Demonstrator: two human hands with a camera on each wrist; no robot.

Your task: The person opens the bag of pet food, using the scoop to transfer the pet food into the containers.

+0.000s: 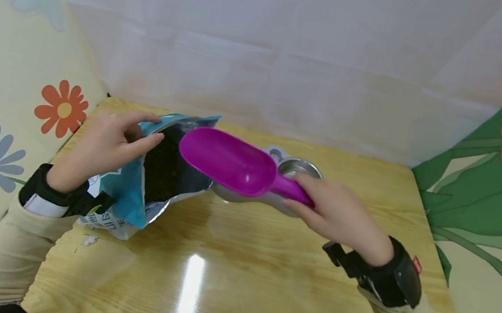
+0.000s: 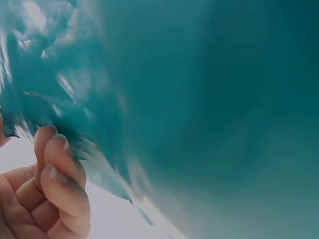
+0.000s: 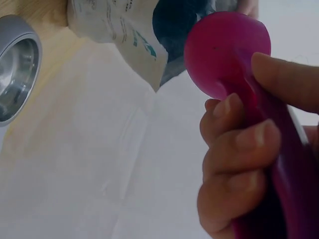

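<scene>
On the left of the head view a blue and white foil bag (image 1: 131, 187) gapes towards the right, with dark contents low inside. My left hand (image 1: 110, 142) grips its upper rim between thumb and fingers; in the left wrist view the curled fingers (image 2: 65, 184) lie against the blue foil. A purple scoop (image 1: 230, 163) is held by its handle in my right hand (image 1: 342, 215). Its bowl is empty, and its tip overlaps the bag's mouth in the head view. In the right wrist view, the thumb and fingers wrap the scoop handle (image 3: 289, 174).
Behind the scoop, a grey double feeding-bowl stand (image 1: 276, 153) with a steel bowl (image 1: 298, 161) is partly covered by the scoop and my right hand. A small white scrap (image 1: 90, 240) lies near the bag on the wooden table (image 1: 259, 289). Panels enclose the back and sides.
</scene>
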